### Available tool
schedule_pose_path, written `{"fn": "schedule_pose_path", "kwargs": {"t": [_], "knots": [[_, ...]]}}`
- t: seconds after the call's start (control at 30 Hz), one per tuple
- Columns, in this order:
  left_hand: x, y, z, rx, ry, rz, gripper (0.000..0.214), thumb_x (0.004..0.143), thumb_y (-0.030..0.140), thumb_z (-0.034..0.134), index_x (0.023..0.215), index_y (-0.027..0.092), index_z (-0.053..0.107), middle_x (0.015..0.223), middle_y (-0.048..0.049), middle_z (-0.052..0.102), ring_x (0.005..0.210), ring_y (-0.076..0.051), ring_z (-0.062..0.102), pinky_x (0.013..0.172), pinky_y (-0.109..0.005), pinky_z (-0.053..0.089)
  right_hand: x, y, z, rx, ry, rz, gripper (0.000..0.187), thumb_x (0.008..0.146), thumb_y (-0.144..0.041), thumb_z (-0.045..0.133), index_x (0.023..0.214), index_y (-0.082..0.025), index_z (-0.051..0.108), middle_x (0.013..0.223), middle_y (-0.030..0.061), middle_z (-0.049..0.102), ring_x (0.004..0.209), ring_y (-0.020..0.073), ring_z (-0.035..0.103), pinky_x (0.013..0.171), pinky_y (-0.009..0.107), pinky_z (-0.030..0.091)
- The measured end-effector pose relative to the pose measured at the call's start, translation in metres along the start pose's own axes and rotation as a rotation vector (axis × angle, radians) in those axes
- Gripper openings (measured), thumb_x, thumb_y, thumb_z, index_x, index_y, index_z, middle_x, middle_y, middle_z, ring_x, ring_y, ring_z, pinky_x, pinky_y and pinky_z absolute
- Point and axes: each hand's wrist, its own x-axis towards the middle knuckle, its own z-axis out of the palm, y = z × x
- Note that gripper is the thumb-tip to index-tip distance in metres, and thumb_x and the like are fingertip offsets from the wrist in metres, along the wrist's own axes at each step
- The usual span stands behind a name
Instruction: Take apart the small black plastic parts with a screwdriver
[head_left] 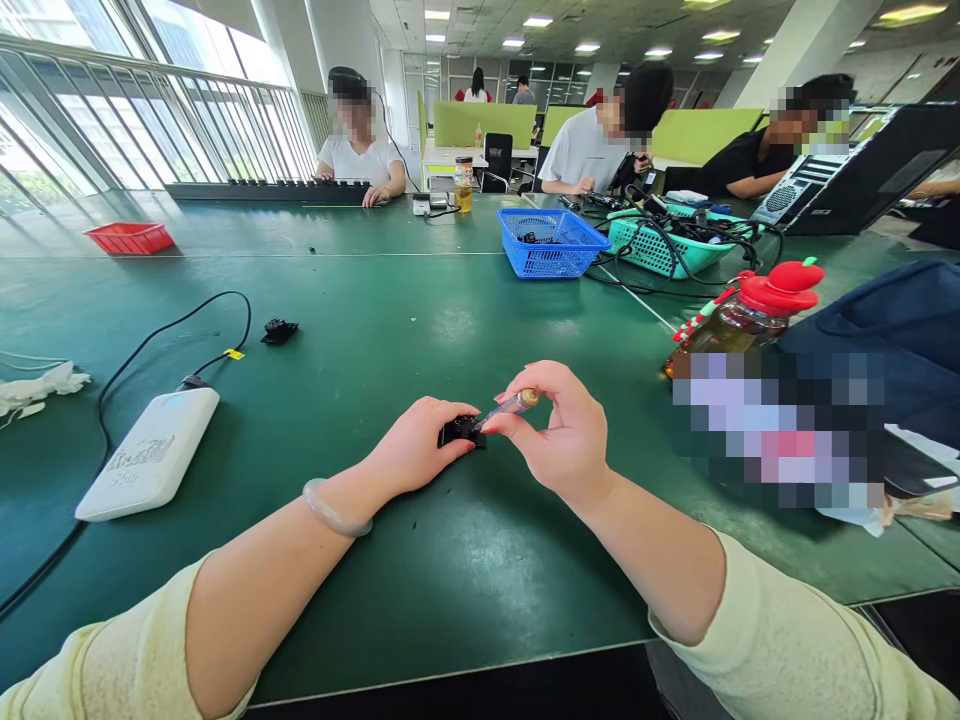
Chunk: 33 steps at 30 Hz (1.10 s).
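Note:
On the green table my left hand (421, 440) grips a small black part (463, 430) between thumb and fingers; its exact kind I cannot make out. Pinched in my right hand (566, 430) is a small screwdriver (514, 405) with a clear handle and a tan end cap. It slants down to the left, and its tip meets the black part or sits very close to it. My fingers hide some of both things. A similar small black piece (280, 331) lies apart, farther off to the left.
A white power bank (150, 455) with a black cable lies left. A red tray (130, 238), a blue basket (551, 245) and a teal basket (667, 245) full of cables stand farther back. Right are a red-lidded bottle (750, 310) and a dark blue bag (885, 340). Several people sit beyond.

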Motion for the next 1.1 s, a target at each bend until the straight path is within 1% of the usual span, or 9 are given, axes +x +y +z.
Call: {"fn": "schedule_pose_path", "kwargs": {"t": [0.07,0.13,0.27,0.37,0.53,0.77,0.87,0.97,1.1], "knots": [[0.000,0.001,0.000,0.003,-0.004,-0.010,0.029,0.090,0.029,0.067,0.118,0.025,0.070,0.112,-0.0041,0.076,0.106,-0.026,0.064,0.097,-0.045,0.050,-0.001,0.000,0.000,0.000,0.000,0.017,0.022,0.083,-0.032,0.081,0.092,-0.028,0.062,0.078,-0.0018,0.070,0.071,0.0184,0.067,0.074,0.040,0.057],[0.000,0.002,-0.001,0.010,-0.013,-0.018,0.028,0.090,0.028,0.067,0.117,0.025,0.071,0.111,-0.0044,0.076,0.105,-0.027,0.065,0.096,-0.045,0.051,-0.001,0.001,0.000,0.005,-0.020,0.025,0.020,0.086,-0.030,0.078,0.099,-0.028,0.063,0.081,-0.0010,0.072,0.074,0.0191,0.069,0.076,0.040,0.059],[0.000,0.003,-0.002,0.028,-0.004,-0.021,0.033,0.087,0.026,0.069,0.120,0.024,0.071,0.110,-0.0055,0.075,0.103,-0.027,0.065,0.095,-0.043,0.052,-0.004,0.004,0.000,0.043,-0.048,0.035,0.026,0.096,-0.020,0.060,0.120,-0.029,0.059,0.090,0.0012,0.075,0.084,0.0193,0.074,0.081,0.040,0.061],[0.000,0.002,-0.001,0.032,-0.001,-0.025,0.036,0.088,0.027,0.070,0.123,0.024,0.070,0.110,-0.0057,0.075,0.104,-0.026,0.065,0.096,-0.043,0.052,-0.006,0.005,0.000,0.108,-0.052,0.032,0.029,0.099,-0.017,0.052,0.126,-0.028,0.056,0.095,0.0020,0.074,0.086,0.0173,0.075,0.081,0.038,0.063],[-0.001,0.000,0.000,0.024,0.000,-0.021,0.036,0.088,0.027,0.069,0.124,0.025,0.069,0.112,-0.0052,0.075,0.105,-0.026,0.064,0.098,-0.045,0.051,-0.008,0.004,0.001,0.129,-0.070,0.018,0.027,0.100,-0.018,0.051,0.125,-0.028,0.055,0.097,0.0029,0.073,0.086,0.0165,0.075,0.080,0.036,0.065],[0.000,-0.001,0.001,0.023,0.006,-0.001,0.035,0.088,0.027,0.069,0.122,0.026,0.069,0.111,-0.0049,0.075,0.103,-0.026,0.065,0.096,-0.044,0.050,-0.006,0.002,0.000,0.129,-0.087,-0.006,0.030,0.097,-0.012,0.052,0.122,-0.028,0.056,0.096,0.0023,0.073,0.085,0.0157,0.074,0.078,0.035,0.064],[0.000,-0.001,0.001,0.019,0.011,0.020,0.031,0.088,0.027,0.068,0.119,0.026,0.070,0.110,-0.0040,0.075,0.100,-0.025,0.065,0.094,-0.044,0.050,-0.002,0.000,-0.001,0.089,-0.113,-0.069,0.029,0.095,-0.012,0.057,0.118,-0.029,0.059,0.092,0.0003,0.076,0.082,0.0168,0.074,0.084,0.039,0.062],[0.000,0.001,0.000,-0.001,0.012,0.040,0.025,0.090,0.027,0.066,0.114,0.025,0.070,0.103,-0.0032,0.075,0.097,-0.025,0.065,0.091,-0.042,0.050,0.002,-0.001,-0.001,0.034,-0.142,-0.171,0.025,0.090,-0.016,0.067,0.110,-0.031,0.061,0.086,-0.0027,0.077,0.077,0.0176,0.072,0.092,0.045,0.058],[0.001,0.004,-0.003,-0.026,0.007,0.063,0.021,0.091,0.025,0.062,0.110,0.024,0.071,0.095,-0.0020,0.075,0.088,-0.023,0.066,0.085,-0.039,0.049,0.004,0.000,-0.001,0.001,-0.141,-0.227,0.023,0.087,-0.023,0.075,0.104,-0.032,0.062,0.083,-0.0050,0.076,0.068,0.0160,0.070,0.092,0.043,0.056]]}}
